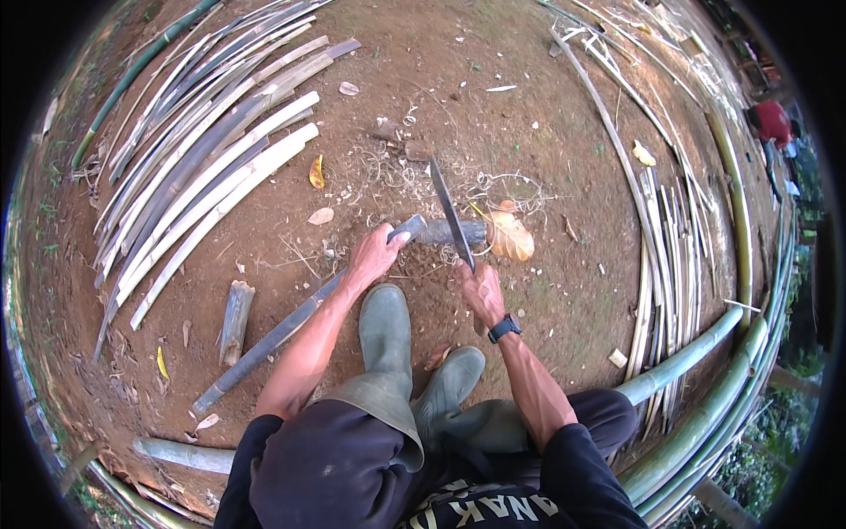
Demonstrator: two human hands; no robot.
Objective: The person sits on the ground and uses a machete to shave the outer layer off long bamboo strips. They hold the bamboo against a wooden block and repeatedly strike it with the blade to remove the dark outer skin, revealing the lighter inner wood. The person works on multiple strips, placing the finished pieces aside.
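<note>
My left hand [374, 256] is closed round a long grey bamboo slat [269, 346], near its upper end. The slat slants down to the left past my forearm. In my right hand [481, 293] is the handle of a machete [448, 204], its dark blade pointing away from me. The blade crosses above a short bamboo piece [434, 232] on the ground; I cannot tell whether they touch. The slat's upper end meets or overlaps the left end of that piece. A large dry leaf [511, 236] lies at the piece's right end.
Long split bamboo strips [220, 181] lie in a pile at the left. Thinner strips [661, 264] lie at the right, beside green bamboo poles [692, 357]. A bamboo stub [235, 322] is near my left forearm. Curled shavings [379, 163] litter the soil ahead. My boots [385, 326] stand close below.
</note>
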